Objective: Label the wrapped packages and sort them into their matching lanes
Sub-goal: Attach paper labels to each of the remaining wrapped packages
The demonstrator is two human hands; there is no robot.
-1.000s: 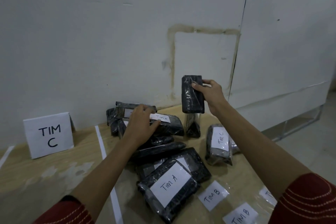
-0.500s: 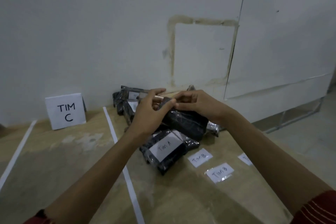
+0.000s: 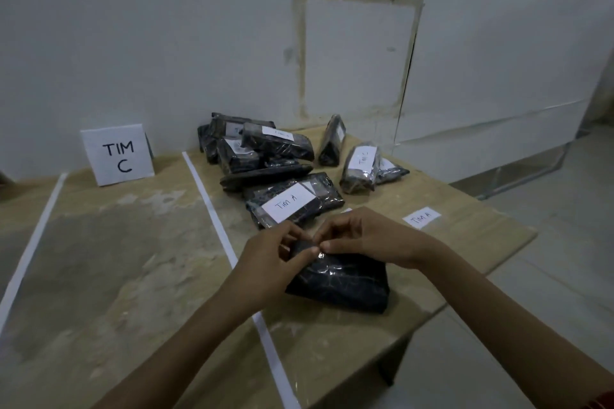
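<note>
An unlabelled black wrapped package (image 3: 342, 279) lies flat on the wooden table (image 3: 133, 259) near its front, just right of a white lane line (image 3: 212, 209). My left hand (image 3: 269, 259) and my right hand (image 3: 362, 239) meet over its far left corner. The thumb and fingertips of both pinch the shiny wrap there. What lies between the fingertips is too small to tell. A loose paper label reading TIM A (image 3: 421, 217) lies to the right of my right hand.
Behind my hands is a pile of labelled black packages (image 3: 265, 149), the nearest marked Tim A (image 3: 292, 202). Another package (image 3: 360, 164) lies to the right and one leans upright (image 3: 332, 139). A TIM C sign (image 3: 118, 154) stands by the wall. The table edge (image 3: 465, 292) drops off at right.
My right hand brought the black package down from near the wall to the table front. My left hand left the pile and joined it on the package.
</note>
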